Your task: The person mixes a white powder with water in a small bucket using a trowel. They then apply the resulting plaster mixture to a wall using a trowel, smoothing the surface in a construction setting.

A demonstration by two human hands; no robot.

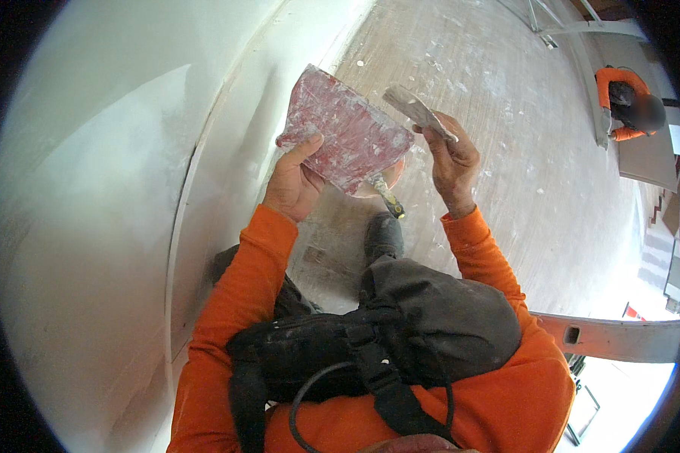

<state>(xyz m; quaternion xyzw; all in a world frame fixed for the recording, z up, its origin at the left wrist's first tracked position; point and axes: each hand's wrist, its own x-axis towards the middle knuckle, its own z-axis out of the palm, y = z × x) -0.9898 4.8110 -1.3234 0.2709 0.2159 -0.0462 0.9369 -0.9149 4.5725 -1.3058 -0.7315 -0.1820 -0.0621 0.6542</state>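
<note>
My left hand (291, 187) grips a flat reddish board (344, 127) smeared with white plaster, its thumb lying on top. The board is tilted out in front of me, beside the wall. Just to its right, my right hand (456, 164) is closed on a plaster-coated scraper (414, 107), whose blade points up and left, apart from the board as far as I can see. Below the board's right corner, an orange bucket (397, 171) shows in part. A tool with a black and yellow handle (389, 199) sticks out at that bucket; its other end is unclear.
A pale, plaster-patched wall (121, 174) runs close along my left. The dusty floor (536, 189) carries white spatters. A person in orange sleeves (624, 98) is at the far right. A metal beam (612, 336) lies right of my arm.
</note>
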